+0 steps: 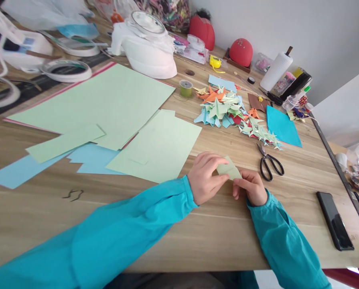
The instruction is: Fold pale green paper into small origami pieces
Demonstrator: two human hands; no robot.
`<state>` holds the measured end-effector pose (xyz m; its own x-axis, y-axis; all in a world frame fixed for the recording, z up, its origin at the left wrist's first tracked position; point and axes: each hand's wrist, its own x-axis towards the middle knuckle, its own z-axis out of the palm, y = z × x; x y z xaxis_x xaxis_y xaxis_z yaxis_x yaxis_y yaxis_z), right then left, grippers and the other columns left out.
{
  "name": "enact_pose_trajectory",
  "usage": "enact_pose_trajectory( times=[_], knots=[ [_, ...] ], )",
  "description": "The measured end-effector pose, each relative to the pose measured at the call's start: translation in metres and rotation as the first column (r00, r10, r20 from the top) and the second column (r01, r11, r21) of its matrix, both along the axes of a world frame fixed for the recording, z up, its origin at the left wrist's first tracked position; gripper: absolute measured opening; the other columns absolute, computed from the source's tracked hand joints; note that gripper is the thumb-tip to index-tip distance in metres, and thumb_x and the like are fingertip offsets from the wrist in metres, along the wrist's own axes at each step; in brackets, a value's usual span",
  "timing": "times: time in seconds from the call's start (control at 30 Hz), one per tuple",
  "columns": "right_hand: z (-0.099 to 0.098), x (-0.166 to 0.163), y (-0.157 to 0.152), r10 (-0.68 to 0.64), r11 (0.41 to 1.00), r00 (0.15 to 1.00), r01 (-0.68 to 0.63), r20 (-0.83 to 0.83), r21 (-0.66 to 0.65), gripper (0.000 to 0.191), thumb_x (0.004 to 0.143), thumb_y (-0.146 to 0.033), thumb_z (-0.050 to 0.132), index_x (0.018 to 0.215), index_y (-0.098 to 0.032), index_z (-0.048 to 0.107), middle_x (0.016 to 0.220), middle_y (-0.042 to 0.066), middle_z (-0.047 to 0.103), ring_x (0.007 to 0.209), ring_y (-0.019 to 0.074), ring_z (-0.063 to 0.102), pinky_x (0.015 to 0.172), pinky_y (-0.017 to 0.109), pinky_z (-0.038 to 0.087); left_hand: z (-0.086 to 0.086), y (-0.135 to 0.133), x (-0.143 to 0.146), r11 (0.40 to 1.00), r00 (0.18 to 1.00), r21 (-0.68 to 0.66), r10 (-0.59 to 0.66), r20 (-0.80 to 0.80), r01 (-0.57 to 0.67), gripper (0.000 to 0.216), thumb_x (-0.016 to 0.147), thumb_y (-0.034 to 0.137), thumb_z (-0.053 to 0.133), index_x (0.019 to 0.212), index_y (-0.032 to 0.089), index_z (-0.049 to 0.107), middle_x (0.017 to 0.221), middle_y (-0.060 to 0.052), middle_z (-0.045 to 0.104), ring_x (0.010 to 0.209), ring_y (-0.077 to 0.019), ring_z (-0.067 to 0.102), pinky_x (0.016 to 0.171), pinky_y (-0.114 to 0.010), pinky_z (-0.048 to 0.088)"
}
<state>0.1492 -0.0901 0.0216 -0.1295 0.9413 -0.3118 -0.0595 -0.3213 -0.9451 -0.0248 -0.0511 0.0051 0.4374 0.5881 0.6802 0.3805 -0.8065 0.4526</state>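
Observation:
A small pale green piece of paper [230, 168] with faint crease lines is held just above the table between my two hands. My left hand [207, 176] grips its left side, thumb below and fingers above. My right hand [249, 186] pinches the lower right corner between thumb and finger. To the right of it lie black-handled scissors [271, 162], blades pointing away. Beyond my hands is a heap of folded paper stars [223, 106] in green, blue, orange and red. Larger pale green sheets [164, 148] lie left of my left hand.
Blue paper strips [29, 168] and a big green sheet stack [101, 96] cover the left. A black phone [335, 220] lies near the right edge. A turquoise sheet [283, 125], a green spool [185, 88], a yellow tape measure [215, 62] and red domed cushions [241, 52] sit farther back.

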Motion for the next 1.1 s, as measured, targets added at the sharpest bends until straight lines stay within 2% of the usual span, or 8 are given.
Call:
enact_pose_trajectory(
  times=[0.3, 0.43, 0.5, 0.57, 0.67, 0.73, 0.9, 1.1],
  knots=[
    [-0.002, -0.001, 0.0, 0.035, 0.999, 0.998, -0.036, 0.049, 0.021, 0.027, 0.068, -0.038, 0.066, 0.059, -0.014, 0.056, 0.043, 0.0, 0.06, 0.033, 0.0102, 0.051, 0.033, 0.02, 0.043, 0.005, 0.002, 0.003, 0.999, 0.999, -0.049, 0.001, 0.036, 0.001, 0.009, 0.08, 0.019, 0.055, 0.084, 0.02, 0.062, 0.085, -0.003, 0.068, 0.084, -0.0159, 0.06, 0.095, -0.038, 0.039],
    [-0.003, -0.007, -0.004, -0.074, 0.973, 0.98, 0.031, 0.182, 0.23, 0.022, 0.076, -0.038, 0.06, 0.08, -0.017, 0.054, 0.064, 0.002, 0.065, 0.047, 0.012, 0.058, 0.04, 0.022, 0.047, 0.003, 0.004, 0.003, 0.994, 0.998, 0.112, -0.002, 0.063, -0.005, 0.012, 0.079, 0.015, 0.054, 0.072, 0.02, 0.061, 0.082, -0.001, 0.068, 0.08, -0.0149, 0.059, 0.09, -0.037, 0.042],
    [-0.003, -0.008, -0.007, -0.206, 0.884, 0.921, 0.03, 0.331, 0.466, 0.025, 0.077, -0.031, 0.06, 0.097, -0.019, 0.052, 0.09, 0.008, 0.064, 0.072, 0.0165, 0.063, 0.051, 0.026, 0.052, 0.002, 0.005, 0.001, 0.979, 0.999, 0.202, -0.002, 0.047, -0.007, 0.013, 0.078, 0.013, 0.054, 0.068, 0.019, 0.061, 0.084, -0.002, 0.068, 0.081, -0.0161, 0.058, 0.088, -0.039, 0.043],
    [-0.003, -0.009, -0.008, -0.268, 0.752, 0.812, -0.16, 0.519, 0.64, 0.025, 0.075, -0.023, 0.062, 0.099, -0.02, 0.055, 0.105, 0.011, 0.058, 0.093, 0.0211, 0.059, 0.07, 0.034, 0.054, 0.002, 0.006, 0.0, 0.969, 1.0, 0.246, -0.011, 0.004, 0.009, 0.012, 0.076, 0.012, 0.055, 0.068, 0.018, 0.062, 0.086, -0.003, 0.067, 0.082, -0.0171, 0.057, 0.086, -0.04, 0.043],
    [-0.004, -0.008, -0.006, -0.36, 0.582, 0.68, -0.372, 0.639, 0.723, 0.015, 0.079, -0.012, 0.055, 0.09, -0.019, 0.061, 0.103, 0.011, 0.056, 0.09, 0.0196, 0.058, 0.075, 0.035, 0.052, 0.001, 0.005, -0.002, 0.97, 0.999, 0.24, -0.025, -0.047, 0.036, 0.012, 0.075, 0.011, 0.056, 0.068, 0.018, 0.063, 0.088, -0.004, 0.067, 0.084, -0.0176, 0.055, 0.087, -0.04, 0.043],
    [-0.006, -0.007, -0.004, -0.417, 0.516, 0.629, -0.43, 0.656, 0.741, 0.017, 0.08, -0.009, 0.051, 0.087, -0.019, 0.062, 0.097, 0.01, 0.058, 0.085, 0.0184, 0.059, 0.071, 0.033, 0.052, 0.0, 0.005, -0.002, 0.971, 0.997, 0.235, -0.038, -0.064, 0.053, 0.013, 0.075, 0.011, 0.055, 0.068, 0.018, 0.064, 0.091, -0.004, 0.066, 0.086, -0.0179, 0.054, 0.089, -0.04, 0.042],
    [-0.011, -0.005, -0.002, -0.485, 0.427, 0.546, -0.534, 0.683, 0.73, 0.019, 0.08, -0.007, 0.049, 0.084, -0.02, 0.063, 0.093, 0.009, 0.062, 0.085, 0.019, 0.06, 0.069, 0.033, 0.052, -0.006, 0.009, -0.001, 0.969, 0.991, 0.224, -0.085, -0.1, 0.105, 0.013, 0.074, 0.013, 0.054, 0.067, 0.017, 0.065, 0.094, -0.005, 0.065, 0.089, -0.0193, 0.053, 0.087, -0.04, 0.041],
    [-0.009, -0.001, -0.002, -0.476, 0.414, 0.554, -0.545, 0.684, 0.729, 0.023, 0.077, -0.002, 0.048, 0.085, -0.019, 0.062, 0.091, 0.01, 0.064, 0.084, 0.0195, 0.059, 0.068, 0.033, 0.051, -0.005, 0.017, -0.004, 0.966, 0.99, 0.231, -0.091, -0.103, 0.113, 0.013, 0.073, 0.015, 0.057, 0.064, 0.018, 0.065, 0.1, -0.005, 0.065, 0.091, -0.0202, 0.053, 0.086, -0.042, 0.04]
  ],
)
